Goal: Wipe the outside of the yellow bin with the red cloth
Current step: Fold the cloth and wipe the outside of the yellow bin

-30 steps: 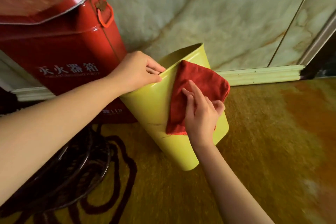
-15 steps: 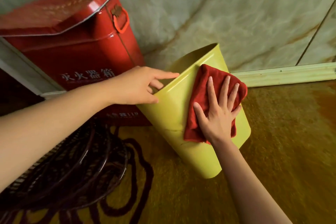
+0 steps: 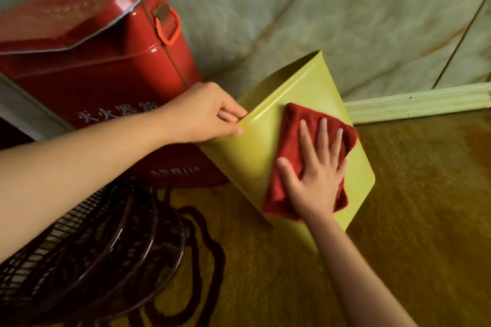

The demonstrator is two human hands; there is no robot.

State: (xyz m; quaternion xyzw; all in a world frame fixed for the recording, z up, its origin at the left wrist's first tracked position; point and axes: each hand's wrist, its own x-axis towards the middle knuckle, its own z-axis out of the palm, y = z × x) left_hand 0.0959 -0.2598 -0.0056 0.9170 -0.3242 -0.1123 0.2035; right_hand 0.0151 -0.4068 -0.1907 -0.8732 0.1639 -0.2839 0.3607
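Observation:
The yellow bin (image 3: 260,146) stands tilted on the floor, its open mouth turned up and away toward the wall. My left hand (image 3: 207,114) pinches the bin's rim at its near left corner. The red cloth (image 3: 292,135) lies flat against the bin's broad side. My right hand (image 3: 316,175) presses on the cloth with fingers spread flat, covering its lower middle.
A big red metal box (image 3: 106,61) with a handle and white lettering stands just left of the bin, against the marble wall. A dark wire fan guard (image 3: 87,255) and coiled cord lie at lower left. A pale skirting board (image 3: 417,102) runs along the right wall. The floor is amber stone.
My right hand and the cloth have slid down the bin's side, fingers now spread flat. My left hand has closed on the rim. The bin's side has turned more toward me.

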